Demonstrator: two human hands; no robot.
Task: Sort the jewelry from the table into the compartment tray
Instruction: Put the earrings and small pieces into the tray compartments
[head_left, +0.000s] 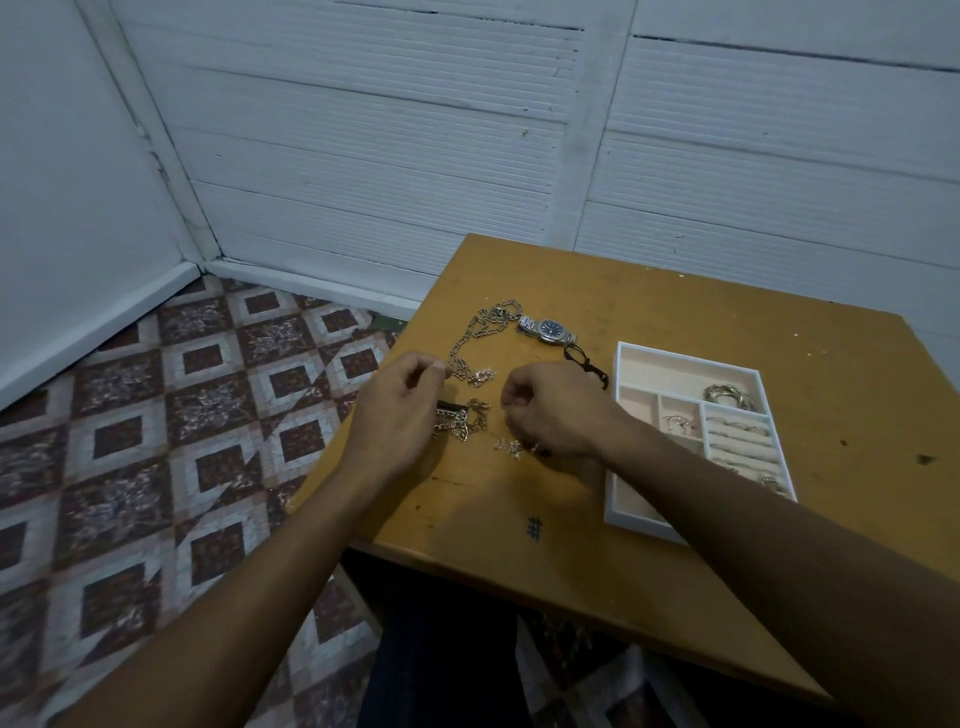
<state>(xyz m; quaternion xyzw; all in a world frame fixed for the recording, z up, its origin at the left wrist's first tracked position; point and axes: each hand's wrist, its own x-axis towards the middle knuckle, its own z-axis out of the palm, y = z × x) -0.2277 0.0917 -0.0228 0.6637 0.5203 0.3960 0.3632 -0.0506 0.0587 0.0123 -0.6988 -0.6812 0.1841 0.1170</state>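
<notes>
The loose jewelry lies at mid-frame. A long chain (480, 338) of slim, elongated silver links loops from the centre down toward the hands. Touching its upper end is a steel watch (549, 328) with a dark round dial. A thin black cord bracelet (584, 361) lies just right of the watch. Lower down are a heap of chunky chain (462, 422) and a few tiny silver pieces (511, 448), too small to make out.

The compartment tray (636, 524) sits at right of centre. It has white walls and a pale pink lining. Metal bangles (727, 396) lie in its wide upper section and a small silver item (678, 423) in a little square cell. Rings (737, 432) are tucked in the padded rolls, and the right forearm covers the tray's lower right part.

The left hand (400, 408) has its fingers curled. Its thumb and forefinger meet right at the long chain's lower end, but whether they pinch it I cannot tell. The right hand (553, 410) is curled inward over the small pieces, fingertips close together, and what they hold, if anything, is hidden.

All of this rests on a smooth ochre wooden table (727, 301), scuffed and flecked with white, with a small hash mark (533, 528) inked near its lower edge. At lower left is a floor (156, 415) of tiles with maroon and white squares. Ribbed white wall panels (363, 156) fill the top of the frame.
</notes>
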